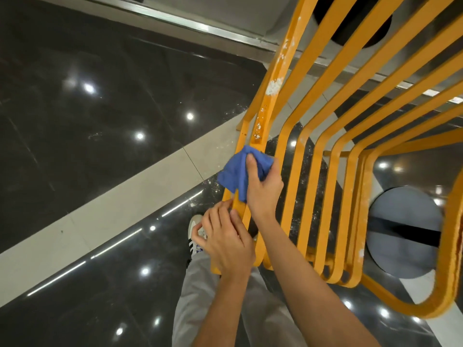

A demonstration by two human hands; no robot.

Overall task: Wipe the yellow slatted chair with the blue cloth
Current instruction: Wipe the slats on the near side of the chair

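The yellow slatted chair fills the right half of the head view, its bent slats running from top right down to the lower middle. White specks and smears dot its leftmost slat. My right hand presses the crumpled blue cloth against that leftmost slat, near its bend. Just below, my left hand grips the same slat's lower end, fingers curled around its edge.
Glossy black floor tiles with a pale grey band lie under and left of the chair. White dust is scattered on the floor near the chair's leg. My sneaker and grey trouser leg are beneath my hands. A round grey base sits at right.
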